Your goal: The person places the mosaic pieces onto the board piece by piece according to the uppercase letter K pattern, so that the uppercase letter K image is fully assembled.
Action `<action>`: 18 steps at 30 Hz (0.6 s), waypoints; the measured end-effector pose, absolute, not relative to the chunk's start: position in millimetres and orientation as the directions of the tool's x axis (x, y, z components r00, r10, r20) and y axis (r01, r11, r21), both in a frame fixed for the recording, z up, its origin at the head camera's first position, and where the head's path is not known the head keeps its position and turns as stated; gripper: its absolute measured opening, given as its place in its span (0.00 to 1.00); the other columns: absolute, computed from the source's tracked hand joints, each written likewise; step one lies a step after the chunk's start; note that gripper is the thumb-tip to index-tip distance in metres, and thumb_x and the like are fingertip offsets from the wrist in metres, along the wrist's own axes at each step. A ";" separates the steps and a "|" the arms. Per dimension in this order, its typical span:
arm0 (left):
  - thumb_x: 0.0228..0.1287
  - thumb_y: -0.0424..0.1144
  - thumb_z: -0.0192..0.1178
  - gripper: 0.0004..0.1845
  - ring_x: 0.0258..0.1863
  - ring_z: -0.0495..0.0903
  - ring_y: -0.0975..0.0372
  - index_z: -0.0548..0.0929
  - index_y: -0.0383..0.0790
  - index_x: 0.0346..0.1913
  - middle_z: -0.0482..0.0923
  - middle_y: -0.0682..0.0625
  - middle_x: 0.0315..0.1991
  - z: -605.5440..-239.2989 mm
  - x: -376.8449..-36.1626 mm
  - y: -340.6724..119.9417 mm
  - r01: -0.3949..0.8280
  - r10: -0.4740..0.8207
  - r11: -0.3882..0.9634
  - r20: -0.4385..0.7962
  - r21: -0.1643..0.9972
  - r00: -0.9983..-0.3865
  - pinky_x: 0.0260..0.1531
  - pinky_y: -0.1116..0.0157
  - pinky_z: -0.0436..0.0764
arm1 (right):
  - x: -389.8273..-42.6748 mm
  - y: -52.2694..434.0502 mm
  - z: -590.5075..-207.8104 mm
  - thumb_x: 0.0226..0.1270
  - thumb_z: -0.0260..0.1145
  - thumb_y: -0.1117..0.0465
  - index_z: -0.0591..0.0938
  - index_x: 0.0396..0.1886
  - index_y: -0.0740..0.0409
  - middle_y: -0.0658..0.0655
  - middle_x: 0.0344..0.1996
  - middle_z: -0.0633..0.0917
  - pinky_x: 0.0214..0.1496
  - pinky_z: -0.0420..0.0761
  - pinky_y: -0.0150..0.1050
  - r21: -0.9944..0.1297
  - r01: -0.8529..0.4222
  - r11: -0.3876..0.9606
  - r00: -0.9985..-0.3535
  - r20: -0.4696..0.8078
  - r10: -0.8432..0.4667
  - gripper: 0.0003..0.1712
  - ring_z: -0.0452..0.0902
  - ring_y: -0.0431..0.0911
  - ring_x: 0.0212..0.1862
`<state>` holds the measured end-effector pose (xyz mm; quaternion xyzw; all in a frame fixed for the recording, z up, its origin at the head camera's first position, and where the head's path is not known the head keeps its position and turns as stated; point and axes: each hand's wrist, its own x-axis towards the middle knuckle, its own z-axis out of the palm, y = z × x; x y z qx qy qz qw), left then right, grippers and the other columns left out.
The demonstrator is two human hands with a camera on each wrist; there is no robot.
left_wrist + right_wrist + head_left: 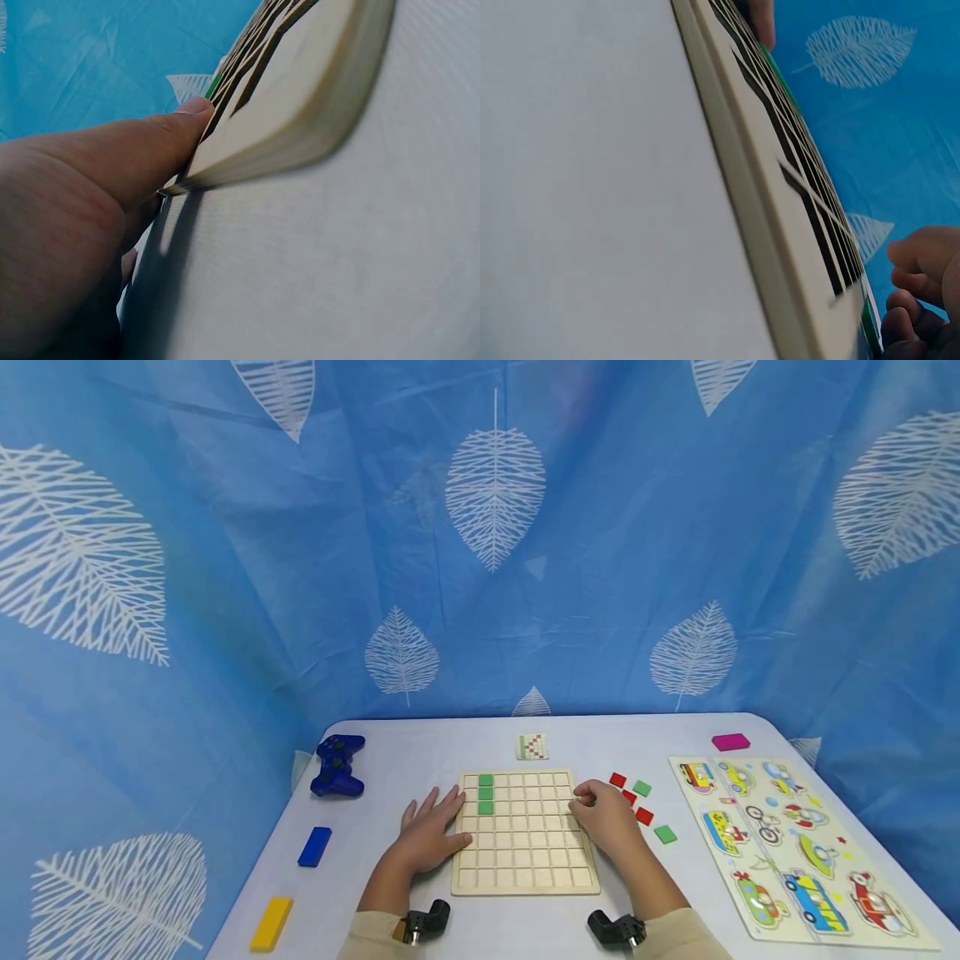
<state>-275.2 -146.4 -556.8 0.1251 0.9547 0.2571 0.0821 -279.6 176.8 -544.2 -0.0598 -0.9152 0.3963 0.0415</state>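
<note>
A wooden grid board [534, 852] lies on the table, with several green square tiles [486, 793] in one column near its upper left. My left hand [429, 837] rests at the board's left edge, fingers spread, and its thumb [169, 139] lies on the rim. Over the board's right edge, my right hand [606, 817] has curled fingers [922, 259] and pinches a green tile [592, 802], mostly hidden by the fingers. Loose red tiles [643, 816] and green tiles [664, 834] lie just right of that hand.
Behind the board lies a small pattern card [532, 746]. A blue game controller [338, 766], blue block [314, 847] and yellow block [271, 924] are at left. At right are a vehicle puzzle board [795, 852] and a magenta block [731, 742].
</note>
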 end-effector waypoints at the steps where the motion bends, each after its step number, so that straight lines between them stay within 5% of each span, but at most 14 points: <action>1: 0.69 0.58 0.66 0.44 0.86 0.43 0.46 0.62 0.51 0.83 0.54 0.54 0.85 -555.9 -274.6 -146.7 0.191 0.277 0.836 -0.095 0.514 -0.956 0.79 0.36 0.34 | -279.6 180.4 -544.3 0.68 0.72 0.59 0.87 0.46 0.57 0.53 0.37 0.85 0.43 0.79 0.43 -0.728 0.081 0.680 -0.989 0.028 0.147 0.11 0.78 0.47 0.40; 18: 0.69 0.57 0.67 0.44 0.85 0.44 0.45 0.63 0.49 0.82 0.55 0.52 0.84 -555.6 -274.3 -148.6 0.204 0.287 0.824 -0.080 0.529 -0.955 0.79 0.36 0.34 | -274.9 204.1 -543.8 0.63 0.77 0.57 0.87 0.50 0.61 0.61 0.45 0.83 0.53 0.83 0.55 -0.633 0.115 0.765 -0.991 -0.014 0.137 0.18 0.78 0.53 0.47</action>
